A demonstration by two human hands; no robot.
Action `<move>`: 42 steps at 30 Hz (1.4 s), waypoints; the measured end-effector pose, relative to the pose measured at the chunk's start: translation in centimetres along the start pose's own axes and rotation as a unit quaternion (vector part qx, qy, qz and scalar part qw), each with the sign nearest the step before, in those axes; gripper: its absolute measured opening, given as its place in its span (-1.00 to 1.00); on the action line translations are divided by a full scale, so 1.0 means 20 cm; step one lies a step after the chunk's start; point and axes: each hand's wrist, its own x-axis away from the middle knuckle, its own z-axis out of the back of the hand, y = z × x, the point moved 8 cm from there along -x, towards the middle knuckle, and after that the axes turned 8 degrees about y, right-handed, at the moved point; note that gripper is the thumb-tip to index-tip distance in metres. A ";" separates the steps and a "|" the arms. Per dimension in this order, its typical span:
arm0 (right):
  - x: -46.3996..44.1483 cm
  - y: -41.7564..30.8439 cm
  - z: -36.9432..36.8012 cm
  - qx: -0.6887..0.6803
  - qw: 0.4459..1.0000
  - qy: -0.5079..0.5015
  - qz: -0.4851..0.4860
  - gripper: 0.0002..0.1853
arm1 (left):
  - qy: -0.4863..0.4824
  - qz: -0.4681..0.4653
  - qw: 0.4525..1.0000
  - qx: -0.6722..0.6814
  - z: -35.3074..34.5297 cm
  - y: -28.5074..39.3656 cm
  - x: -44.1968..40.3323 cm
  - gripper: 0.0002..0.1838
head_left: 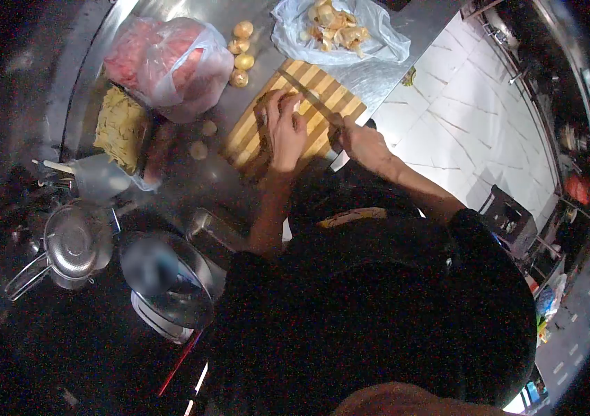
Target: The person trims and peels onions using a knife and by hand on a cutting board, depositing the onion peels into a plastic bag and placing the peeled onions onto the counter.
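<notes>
From far off, I see a shiny strainer (76, 239) at left, then yellow strips (118, 128) and a big bag of pink stuff (170, 59). Four onions (243, 62) sit in a line on the surface (260, 69). My left hand (286, 135) bends over the striped board (342, 102), a small pale bit (297, 107) by its fingers; I can't tell if it grips it. The knife (311, 96) is over the board, its handle wrapped in my right hand (363, 142).

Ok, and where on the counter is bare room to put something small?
Bare counter shows between striped board, peel bag and counter edge; also, dimly, between two round pieces and metal tray. Crowded: the board, with left hand, right hand and knife; and around the pink-filled bag.
</notes>
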 end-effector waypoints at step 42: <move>0.18 -0.08 0.05 -0.014 0.999 -0.012 0.032 -0.65 | 0.113 0.192 0.966 0.129 -0.03 -0.23 0.17 -0.63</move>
